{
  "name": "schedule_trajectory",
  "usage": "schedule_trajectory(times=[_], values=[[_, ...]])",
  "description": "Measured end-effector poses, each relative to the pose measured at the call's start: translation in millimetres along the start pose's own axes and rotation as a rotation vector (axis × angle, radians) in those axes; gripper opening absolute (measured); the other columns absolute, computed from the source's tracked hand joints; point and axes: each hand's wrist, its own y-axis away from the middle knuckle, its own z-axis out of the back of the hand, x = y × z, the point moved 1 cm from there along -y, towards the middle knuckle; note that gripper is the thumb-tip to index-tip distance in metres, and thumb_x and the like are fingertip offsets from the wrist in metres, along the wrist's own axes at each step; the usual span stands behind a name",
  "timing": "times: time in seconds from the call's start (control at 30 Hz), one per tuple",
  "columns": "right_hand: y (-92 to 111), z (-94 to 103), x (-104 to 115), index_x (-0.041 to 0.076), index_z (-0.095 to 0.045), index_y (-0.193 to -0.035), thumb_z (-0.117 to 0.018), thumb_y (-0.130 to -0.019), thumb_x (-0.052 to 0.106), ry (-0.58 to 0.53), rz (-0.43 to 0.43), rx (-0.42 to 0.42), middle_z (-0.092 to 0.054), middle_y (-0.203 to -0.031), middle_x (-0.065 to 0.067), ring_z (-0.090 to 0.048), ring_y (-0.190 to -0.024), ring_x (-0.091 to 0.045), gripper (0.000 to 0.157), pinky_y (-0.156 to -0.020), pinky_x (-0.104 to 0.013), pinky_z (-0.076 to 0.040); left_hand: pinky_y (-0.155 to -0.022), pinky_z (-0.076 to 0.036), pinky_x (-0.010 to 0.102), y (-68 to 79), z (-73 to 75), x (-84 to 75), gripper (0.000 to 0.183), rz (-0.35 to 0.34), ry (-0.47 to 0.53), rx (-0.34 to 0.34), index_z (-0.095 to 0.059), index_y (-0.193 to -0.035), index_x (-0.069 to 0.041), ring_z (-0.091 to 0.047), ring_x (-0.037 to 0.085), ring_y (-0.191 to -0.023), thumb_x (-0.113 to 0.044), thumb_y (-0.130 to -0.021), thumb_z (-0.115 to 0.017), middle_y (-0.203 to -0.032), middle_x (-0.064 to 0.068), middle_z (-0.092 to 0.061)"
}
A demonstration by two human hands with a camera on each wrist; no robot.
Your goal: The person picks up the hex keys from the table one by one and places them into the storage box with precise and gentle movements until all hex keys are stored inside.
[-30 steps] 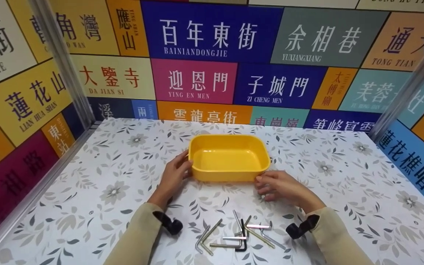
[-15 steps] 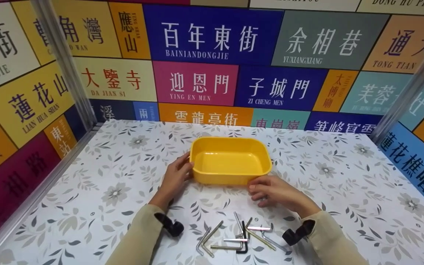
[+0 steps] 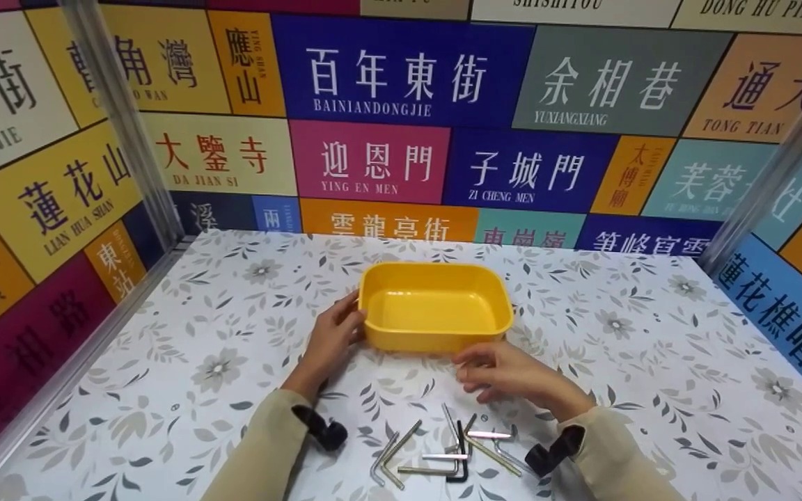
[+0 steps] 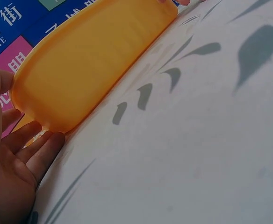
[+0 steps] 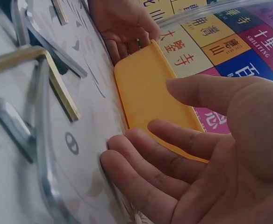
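Note:
A yellow rectangular plastic box, open at the top with nothing inside, stands on the table. My left hand rests at its left end, fingertips against the wall and thumb near the rim; in the left wrist view the fingers are fairly straight. My right hand hovers by the front wall at the right, its fingers relaxed and spread and its palm holding nothing. Several L-shaped hex keys, silver, brass-coloured and black, lie in a loose pile nearer to me, between my forearms.
A white floral cloth covers the table. Walls with coloured Chinese name panels rise at the back and both sides, with clear corner posts. A black wrist strap mount sits on each sleeve.
My right hand has slid off the box's front right corner, moving left and towards me. The left hand keeps its place at the box's left end. The view has tilted up slightly.

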Motion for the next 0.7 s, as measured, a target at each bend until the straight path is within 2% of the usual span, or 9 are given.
schedule_trajectory(times=[0.27, 0.4, 0.5, 0.7], values=[[1, -9.5, 3, -0.007, -0.064, -0.123, -0.075, -0.086, 0.012, 0.076, 0.033, 0.036, -0.071, -0.110, -0.017, -0.066, -0.086, -0.012, 0.043, -0.073, -0.030, -0.061, -0.104, -0.054, 0.037, -0.7, 0.0, 0.7, 0.058, 0.016, -0.008, -0.001, -0.044, -0.153, -0.029, -0.059, 0.021, -0.132, -0.030, -0.097, -0.057, -0.153, 0.003, -0.053], [3, -13.9, 6, -0.005, -0.068, -0.118, -0.079, -0.082, 0.010, 0.138, 0.049, 0.037, -0.072, -0.107, -0.017, -0.066, -0.085, -0.011, 0.041, -0.070, -0.027, -0.059, -0.102, -0.055, 0.038, -0.1, 0.0, -0.4, 0.056, -0.006, 0.004, -0.009, -0.046, -0.153, -0.025, -0.059, 0.023, -0.131, -0.027, -0.098, -0.057, -0.151, 0.007, -0.055], [3, -16.8, 7, -0.005, -0.071, -0.111, -0.081, -0.079, 0.010, 0.179, 0.052, 0.038, -0.072, -0.098, -0.012, -0.064, -0.080, -0.010, 0.036, -0.065, -0.022, -0.056, -0.102, -0.055, 0.039, -0.5, -0.5, -0.5, 0.056, -0.009, 0.012, -0.011, -0.046, -0.153, -0.023, -0.059, 0.025, -0.132, -0.026, -0.098, -0.057, -0.151, 0.010, -0.054], [5, -23.2, 11, -0.004, -0.072, -0.093, -0.083, -0.074, 0.010, 0.275, 0.079, 0.031, -0.069, -0.079, 0.000, -0.059, -0.070, -0.008, 0.026, -0.058, -0.016, -0.049, -0.104, -0.054, 0.039, -0.6, -0.9, 0.3, 0.056, 0.011, 0.006, -0.012, -0.045, -0.153, -0.025, -0.058, 0.024, -0.133, -0.028, -0.098, -0.057, -0.153, 0.007, -0.053]])
